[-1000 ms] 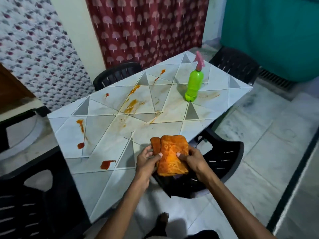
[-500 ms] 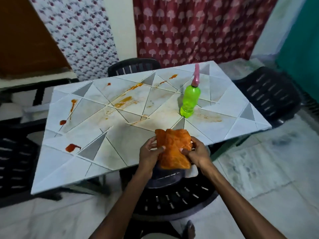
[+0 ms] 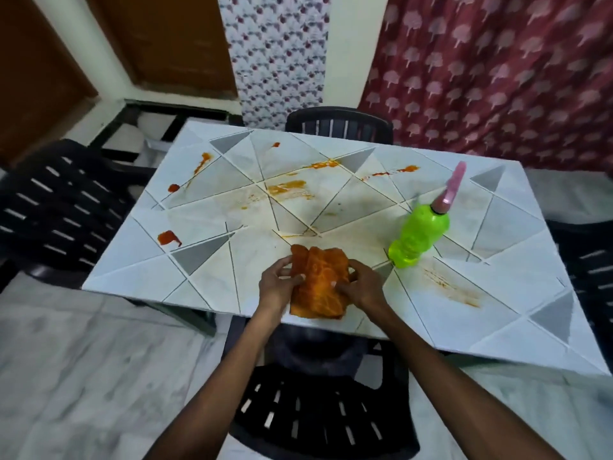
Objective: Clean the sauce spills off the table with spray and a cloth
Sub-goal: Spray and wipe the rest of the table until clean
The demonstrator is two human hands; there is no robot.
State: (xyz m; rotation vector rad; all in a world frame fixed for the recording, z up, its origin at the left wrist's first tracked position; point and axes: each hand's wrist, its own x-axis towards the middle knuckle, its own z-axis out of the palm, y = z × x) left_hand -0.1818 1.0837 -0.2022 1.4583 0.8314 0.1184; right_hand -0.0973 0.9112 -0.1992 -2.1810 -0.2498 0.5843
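A folded orange cloth (image 3: 317, 283) is held over the near edge of the white tiled table (image 3: 447, 323). My left hand (image 3: 277, 287) grips its left side and my right hand (image 3: 363, 287) grips its right side, thumbs on top. A green spray bottle (image 3: 418, 237) with a pink nozzle stands to the right of the cloth. Red-orange sauce spills mark the table: a blob (image 3: 168, 238) at the left, a streak (image 3: 199, 166) farther back, smears (image 3: 289, 189) in the middle, a line (image 3: 393, 171) at the back and a faint smear (image 3: 447, 288) at the right.
Black plastic chairs stand around the table: one (image 3: 318, 423) right below my arms, one (image 3: 59, 207) at the left, one (image 3: 338, 124) at the far side and one (image 3: 590, 270) at the right. Curtains and a wall lie beyond. The floor is pale marble.
The view has swung left and moved closer over the table. Both hands with the cloth have moved forward from the table's edge to above its near part.
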